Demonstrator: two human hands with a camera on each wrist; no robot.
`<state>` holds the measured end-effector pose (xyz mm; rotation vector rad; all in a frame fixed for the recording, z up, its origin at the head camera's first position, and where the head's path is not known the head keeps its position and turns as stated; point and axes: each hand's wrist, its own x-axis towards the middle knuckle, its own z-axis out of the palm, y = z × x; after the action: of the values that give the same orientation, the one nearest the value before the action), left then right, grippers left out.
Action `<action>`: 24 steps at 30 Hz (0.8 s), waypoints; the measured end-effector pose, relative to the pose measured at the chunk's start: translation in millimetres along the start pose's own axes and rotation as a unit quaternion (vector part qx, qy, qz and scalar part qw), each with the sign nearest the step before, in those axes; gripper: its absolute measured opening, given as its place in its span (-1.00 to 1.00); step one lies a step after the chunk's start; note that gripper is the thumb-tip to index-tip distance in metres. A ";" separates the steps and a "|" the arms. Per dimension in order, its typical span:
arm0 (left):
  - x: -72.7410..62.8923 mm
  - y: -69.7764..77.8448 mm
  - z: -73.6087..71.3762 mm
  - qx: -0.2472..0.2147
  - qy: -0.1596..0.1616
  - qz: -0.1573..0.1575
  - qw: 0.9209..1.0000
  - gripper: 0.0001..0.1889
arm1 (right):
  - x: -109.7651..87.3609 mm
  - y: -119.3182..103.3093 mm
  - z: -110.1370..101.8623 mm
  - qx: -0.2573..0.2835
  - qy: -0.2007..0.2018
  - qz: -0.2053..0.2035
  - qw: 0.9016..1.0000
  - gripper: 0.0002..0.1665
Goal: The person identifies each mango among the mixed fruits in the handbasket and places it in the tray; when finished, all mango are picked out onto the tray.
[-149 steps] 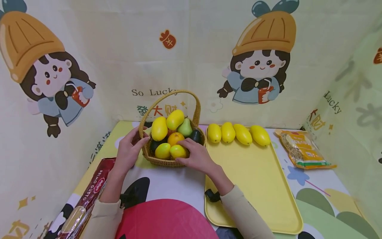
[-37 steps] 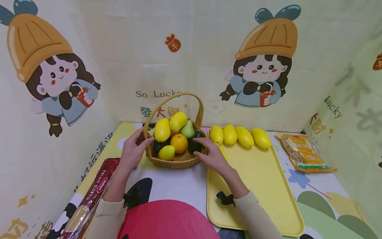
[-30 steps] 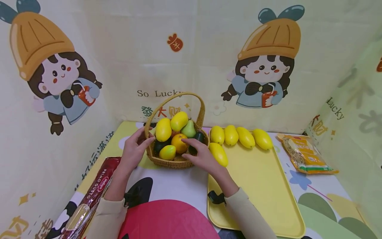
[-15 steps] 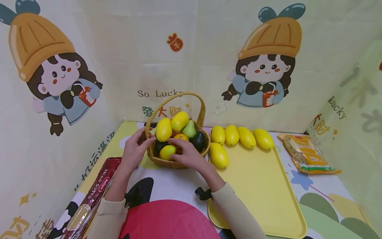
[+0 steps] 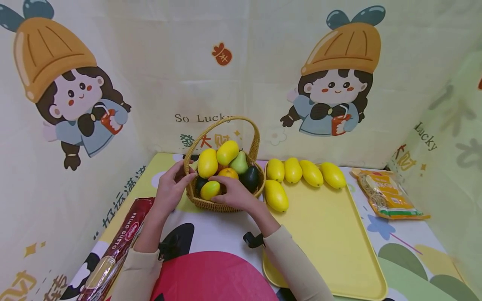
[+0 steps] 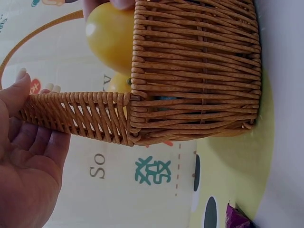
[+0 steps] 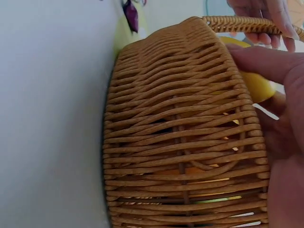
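Cartoon backdrop (image 5: pixel 165 54), left fingers (image 5: pixel 176 168) round handle (image 5: pixel 255 142), right fingers (image 5: pixel 223 180) parted, seemingly pinching fruit (image 5: pixel 209 190)

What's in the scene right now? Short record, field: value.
Left hand: holds the handle low on its left side
Right hand: pinches the small yellow fruit at the basket's front
Basket: upright, wicker
Other basket contents: two bigger yellow fruits, pear, orange, dark fruit; more may be hidden
Tray: yellow, right of the basket
Tray contents: five yellow fruits, four along the far edge, one nearer
Left edge: red packet
Right of tray: orange bag
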<state>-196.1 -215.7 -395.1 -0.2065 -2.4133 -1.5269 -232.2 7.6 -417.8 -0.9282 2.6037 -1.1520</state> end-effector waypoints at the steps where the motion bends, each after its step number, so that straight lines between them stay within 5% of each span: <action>1: 0.1 -0.3 0.0 -0.001 0.001 -0.001 1.000 -0.47 | -0.3 0.3 -0.2 0.003 0.007 -0.002 1.000 -0.29; 17: 0.3 -0.3 1.6 -0.008 0.002 0.001 1.000 -0.48 | -13.8 6.3 -8.9 0.076 0.079 0.010 0.994 -0.35; 24: 0.1 0.3 1.2 -0.008 -0.001 0.006 1.000 -0.51 | -26.6 10.6 -19.8 0.164 0.104 0.006 0.981 -0.39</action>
<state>-196.3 -214.5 -395.3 -0.2252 -2.3972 -1.5431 -223.2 41.1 -414.5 -0.7562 2.4506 -1.6903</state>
